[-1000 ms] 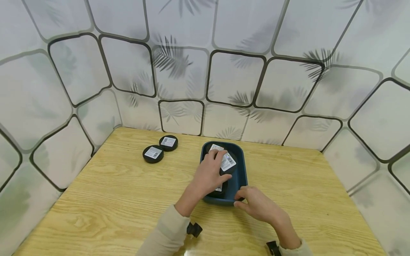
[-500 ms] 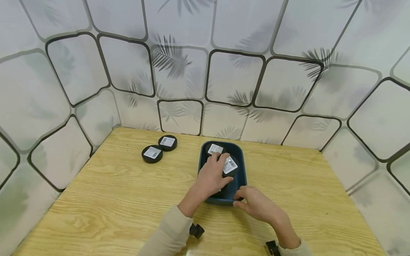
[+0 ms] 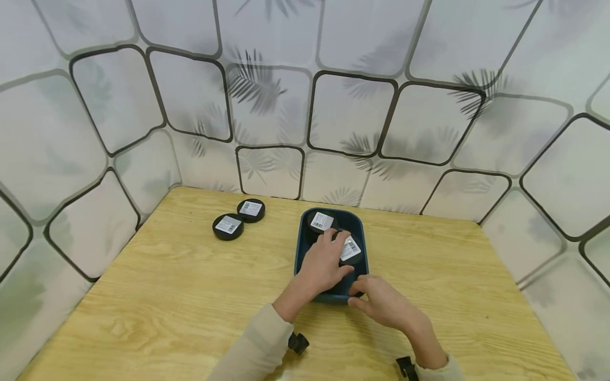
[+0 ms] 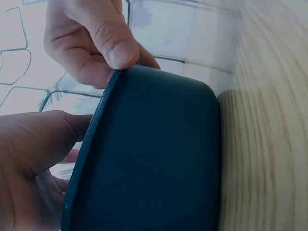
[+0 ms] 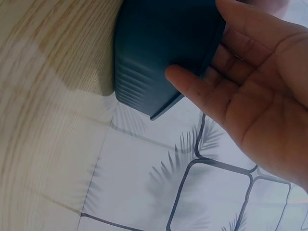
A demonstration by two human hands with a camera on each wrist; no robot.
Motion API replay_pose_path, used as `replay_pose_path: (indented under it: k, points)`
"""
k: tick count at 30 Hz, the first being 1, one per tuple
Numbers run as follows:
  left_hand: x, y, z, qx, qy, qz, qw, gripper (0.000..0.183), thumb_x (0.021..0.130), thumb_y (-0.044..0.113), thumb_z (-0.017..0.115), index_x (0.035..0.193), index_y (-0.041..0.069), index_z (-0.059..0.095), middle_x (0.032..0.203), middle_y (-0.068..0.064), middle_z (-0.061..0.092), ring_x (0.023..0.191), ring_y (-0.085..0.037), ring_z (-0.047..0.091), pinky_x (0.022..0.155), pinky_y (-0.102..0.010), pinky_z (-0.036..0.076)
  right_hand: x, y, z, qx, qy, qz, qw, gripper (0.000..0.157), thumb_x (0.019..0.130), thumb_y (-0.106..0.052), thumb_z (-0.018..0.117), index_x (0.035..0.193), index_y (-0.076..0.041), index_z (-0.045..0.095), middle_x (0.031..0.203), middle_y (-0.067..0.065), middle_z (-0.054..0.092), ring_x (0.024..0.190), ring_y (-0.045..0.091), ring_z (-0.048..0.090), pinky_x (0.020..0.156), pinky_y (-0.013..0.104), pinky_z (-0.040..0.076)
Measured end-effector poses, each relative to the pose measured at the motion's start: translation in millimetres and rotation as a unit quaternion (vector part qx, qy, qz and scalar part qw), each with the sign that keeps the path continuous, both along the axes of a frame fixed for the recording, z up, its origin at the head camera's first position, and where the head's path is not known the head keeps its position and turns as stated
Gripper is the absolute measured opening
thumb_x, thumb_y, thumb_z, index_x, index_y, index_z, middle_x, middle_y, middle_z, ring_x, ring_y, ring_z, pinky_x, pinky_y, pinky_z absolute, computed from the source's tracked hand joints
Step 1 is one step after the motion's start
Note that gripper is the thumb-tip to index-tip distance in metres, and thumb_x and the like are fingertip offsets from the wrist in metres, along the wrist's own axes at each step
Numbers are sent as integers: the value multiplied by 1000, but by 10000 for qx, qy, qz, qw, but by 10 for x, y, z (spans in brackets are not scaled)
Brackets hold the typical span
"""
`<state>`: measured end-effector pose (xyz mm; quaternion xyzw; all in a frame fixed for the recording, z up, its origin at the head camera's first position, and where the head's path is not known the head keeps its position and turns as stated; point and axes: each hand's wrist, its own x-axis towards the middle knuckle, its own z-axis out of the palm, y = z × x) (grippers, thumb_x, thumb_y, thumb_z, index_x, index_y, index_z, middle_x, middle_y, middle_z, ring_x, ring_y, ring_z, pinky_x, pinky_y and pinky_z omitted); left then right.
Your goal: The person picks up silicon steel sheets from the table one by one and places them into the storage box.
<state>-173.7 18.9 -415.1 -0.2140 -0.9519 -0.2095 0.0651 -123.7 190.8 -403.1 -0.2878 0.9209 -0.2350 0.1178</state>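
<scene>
In the head view a dark blue rectangular bin holds round flat black discs with white barcode labels. My left hand reaches over its left rim and grips one labelled black disc in the middle right, fingers over the top and thumb at the near side. Another black disc lies at the bin's far left end. My right hand pinches the rim at the near right corner. In the left wrist view, the right thumb presses the bin's rim, and the bin wall hides the contents.
Two more black discs lie on the wooden table at the back left, one nearer and one farther. The wooden table ends at a patterned curtain along the back and sides.
My left hand has shifted slightly right and nearer within the bin, and the disc it grips has slid right with it, uncovering the far disc's label. The right hand stays at the rim.
</scene>
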Motion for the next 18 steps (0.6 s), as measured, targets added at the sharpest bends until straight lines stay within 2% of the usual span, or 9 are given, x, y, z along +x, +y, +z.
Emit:
replay_pose_path:
  k: [10, 18]
  points:
    - [-50, 103, 7, -288, -3, -128, 9995, 74, 87, 43, 75, 147, 17, 40, 143, -15, 46, 119, -27, 56, 88, -38, 54, -6, -9, 28, 6, -53, -40, 10000, 7, 93, -15, 70, 95, -9, 74, 93, -4, 66, 87, 17, 62, 76, 36, 52]
    - [-135, 138, 13, -503, -76, -145, 9986, 76, 87, 42, 75, 149, 16, 39, 143, -15, 46, 122, -28, 54, 95, -38, 51, -11, -11, 22, -16, -148, -47, 9999, 8, 92, -14, 70, 96, -8, 74, 92, -4, 66, 86, 16, 62, 75, 34, 52]
